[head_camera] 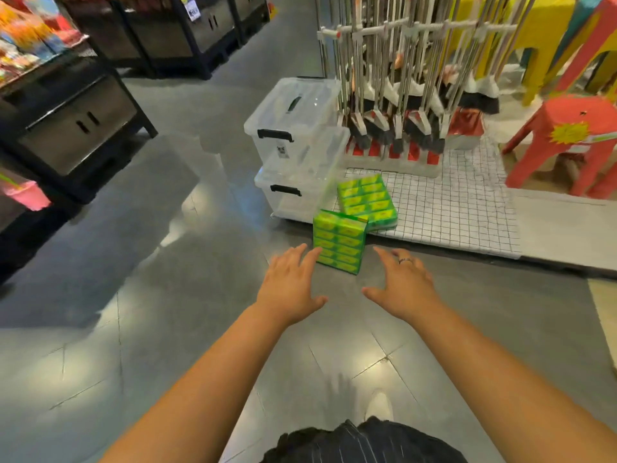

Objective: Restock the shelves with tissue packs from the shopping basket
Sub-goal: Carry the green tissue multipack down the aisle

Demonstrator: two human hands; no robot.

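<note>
Two green-and-yellow tissue packs are ahead of me. The nearer tissue pack (340, 241) stands on the grey floor against the platform edge. The farther tissue pack (369, 201) lies tilted on the low white grid-patterned platform (450, 212). My left hand (291, 285) is stretched out with fingers spread, its fingertips just at the near pack's left side. My right hand (402, 284), wearing a ring, is also spread open, a little to the right of that pack and not touching it. No shopping basket is in view.
Two stacked clear storage bins (293, 152) stand left of the packs. A rack of brooms (410, 95) rises behind the platform. Red and yellow plastic stools (564, 142) stand at right. Dark display stands (70, 121) line the left side of the aisle.
</note>
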